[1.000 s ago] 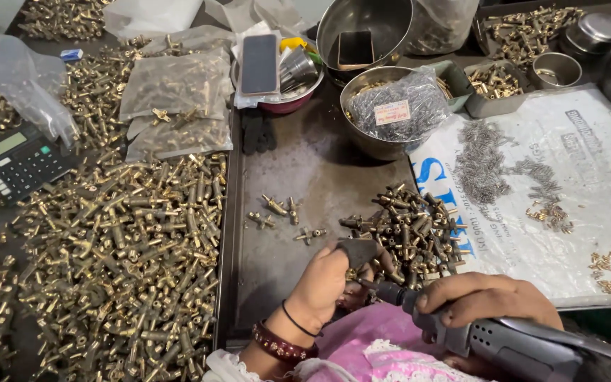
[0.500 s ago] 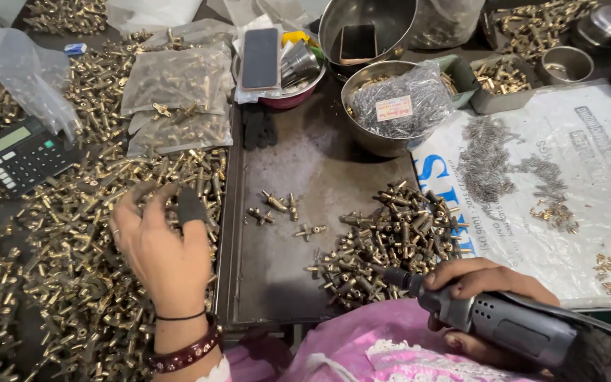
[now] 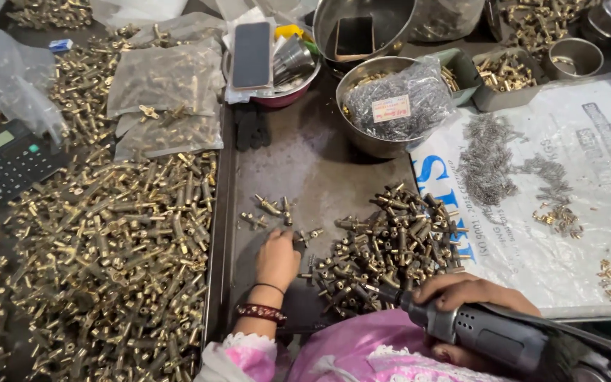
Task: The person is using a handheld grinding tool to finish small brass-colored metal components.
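Note:
My left hand [image 3: 277,256] rests knuckles-up on the dark metal tray [image 3: 305,163]. Its fingertips curl down onto a small brass fitting [image 3: 300,239] at the left edge of a heap of brass fittings [image 3: 394,240]; the hand hides whether they grip it. A beaded bracelet and a thin band circle that wrist. At the lower right, my right hand [image 3: 472,293] is wrapped around a grey electric screwdriver [image 3: 493,338], whose tip points left into the near side of the heap. A few loose fittings [image 3: 270,209] lie just beyond my left hand.
A big spread of brass fittings [image 3: 107,255] covers the left table, with a calculator [image 3: 5,159] and plastic bags [image 3: 167,95]. Behind are a phone [image 3: 251,44] on a bowl, a steel bowl with bagged screws [image 3: 390,106], and a white sack sheet with grey screws [image 3: 493,166].
My left hand went from beside the tool out to the left brass pile, and has now come back to the edge of the centre heap. The right hand and tool barely shifted.

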